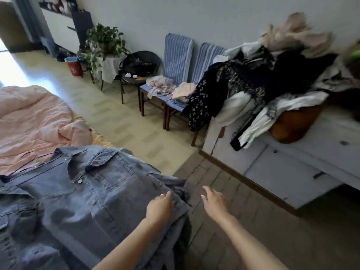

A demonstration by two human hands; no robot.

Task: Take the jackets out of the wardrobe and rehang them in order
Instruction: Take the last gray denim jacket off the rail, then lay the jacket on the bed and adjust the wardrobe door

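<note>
On the bed in front of us lies a blue denim jacket [81,195], spread flat with its front up and its collar toward the pink blanket [33,121]. We think it was laid flat like this so it is easy to straighten before it goes back on a hanger. One edge of it hangs off the side of the bed, and that is where our left hand [160,208] is. Its fingers curl over the denim edge; we cannot tell how tight the hold is. Our right hand [213,202] is just beside it, over the floor, touching nothing, with its fingers spread loosely and reaching forward. We guess it is on its way to something else.

Under the jacket's collar we see thin dark lines that may be hangers [31,162], but the picture is too blurry to be sure. We cannot see the wardrobe at all.

Farther out, a white set of drawers [292,162] stands to our right with a big pile of clothes [263,75] on top, some of it hanging down the side. Two chairs [175,61] with striped blue covers stand by the wall and hold more folded clothes. Past them are a plant [105,39] and a red bucket [73,66]
</note>
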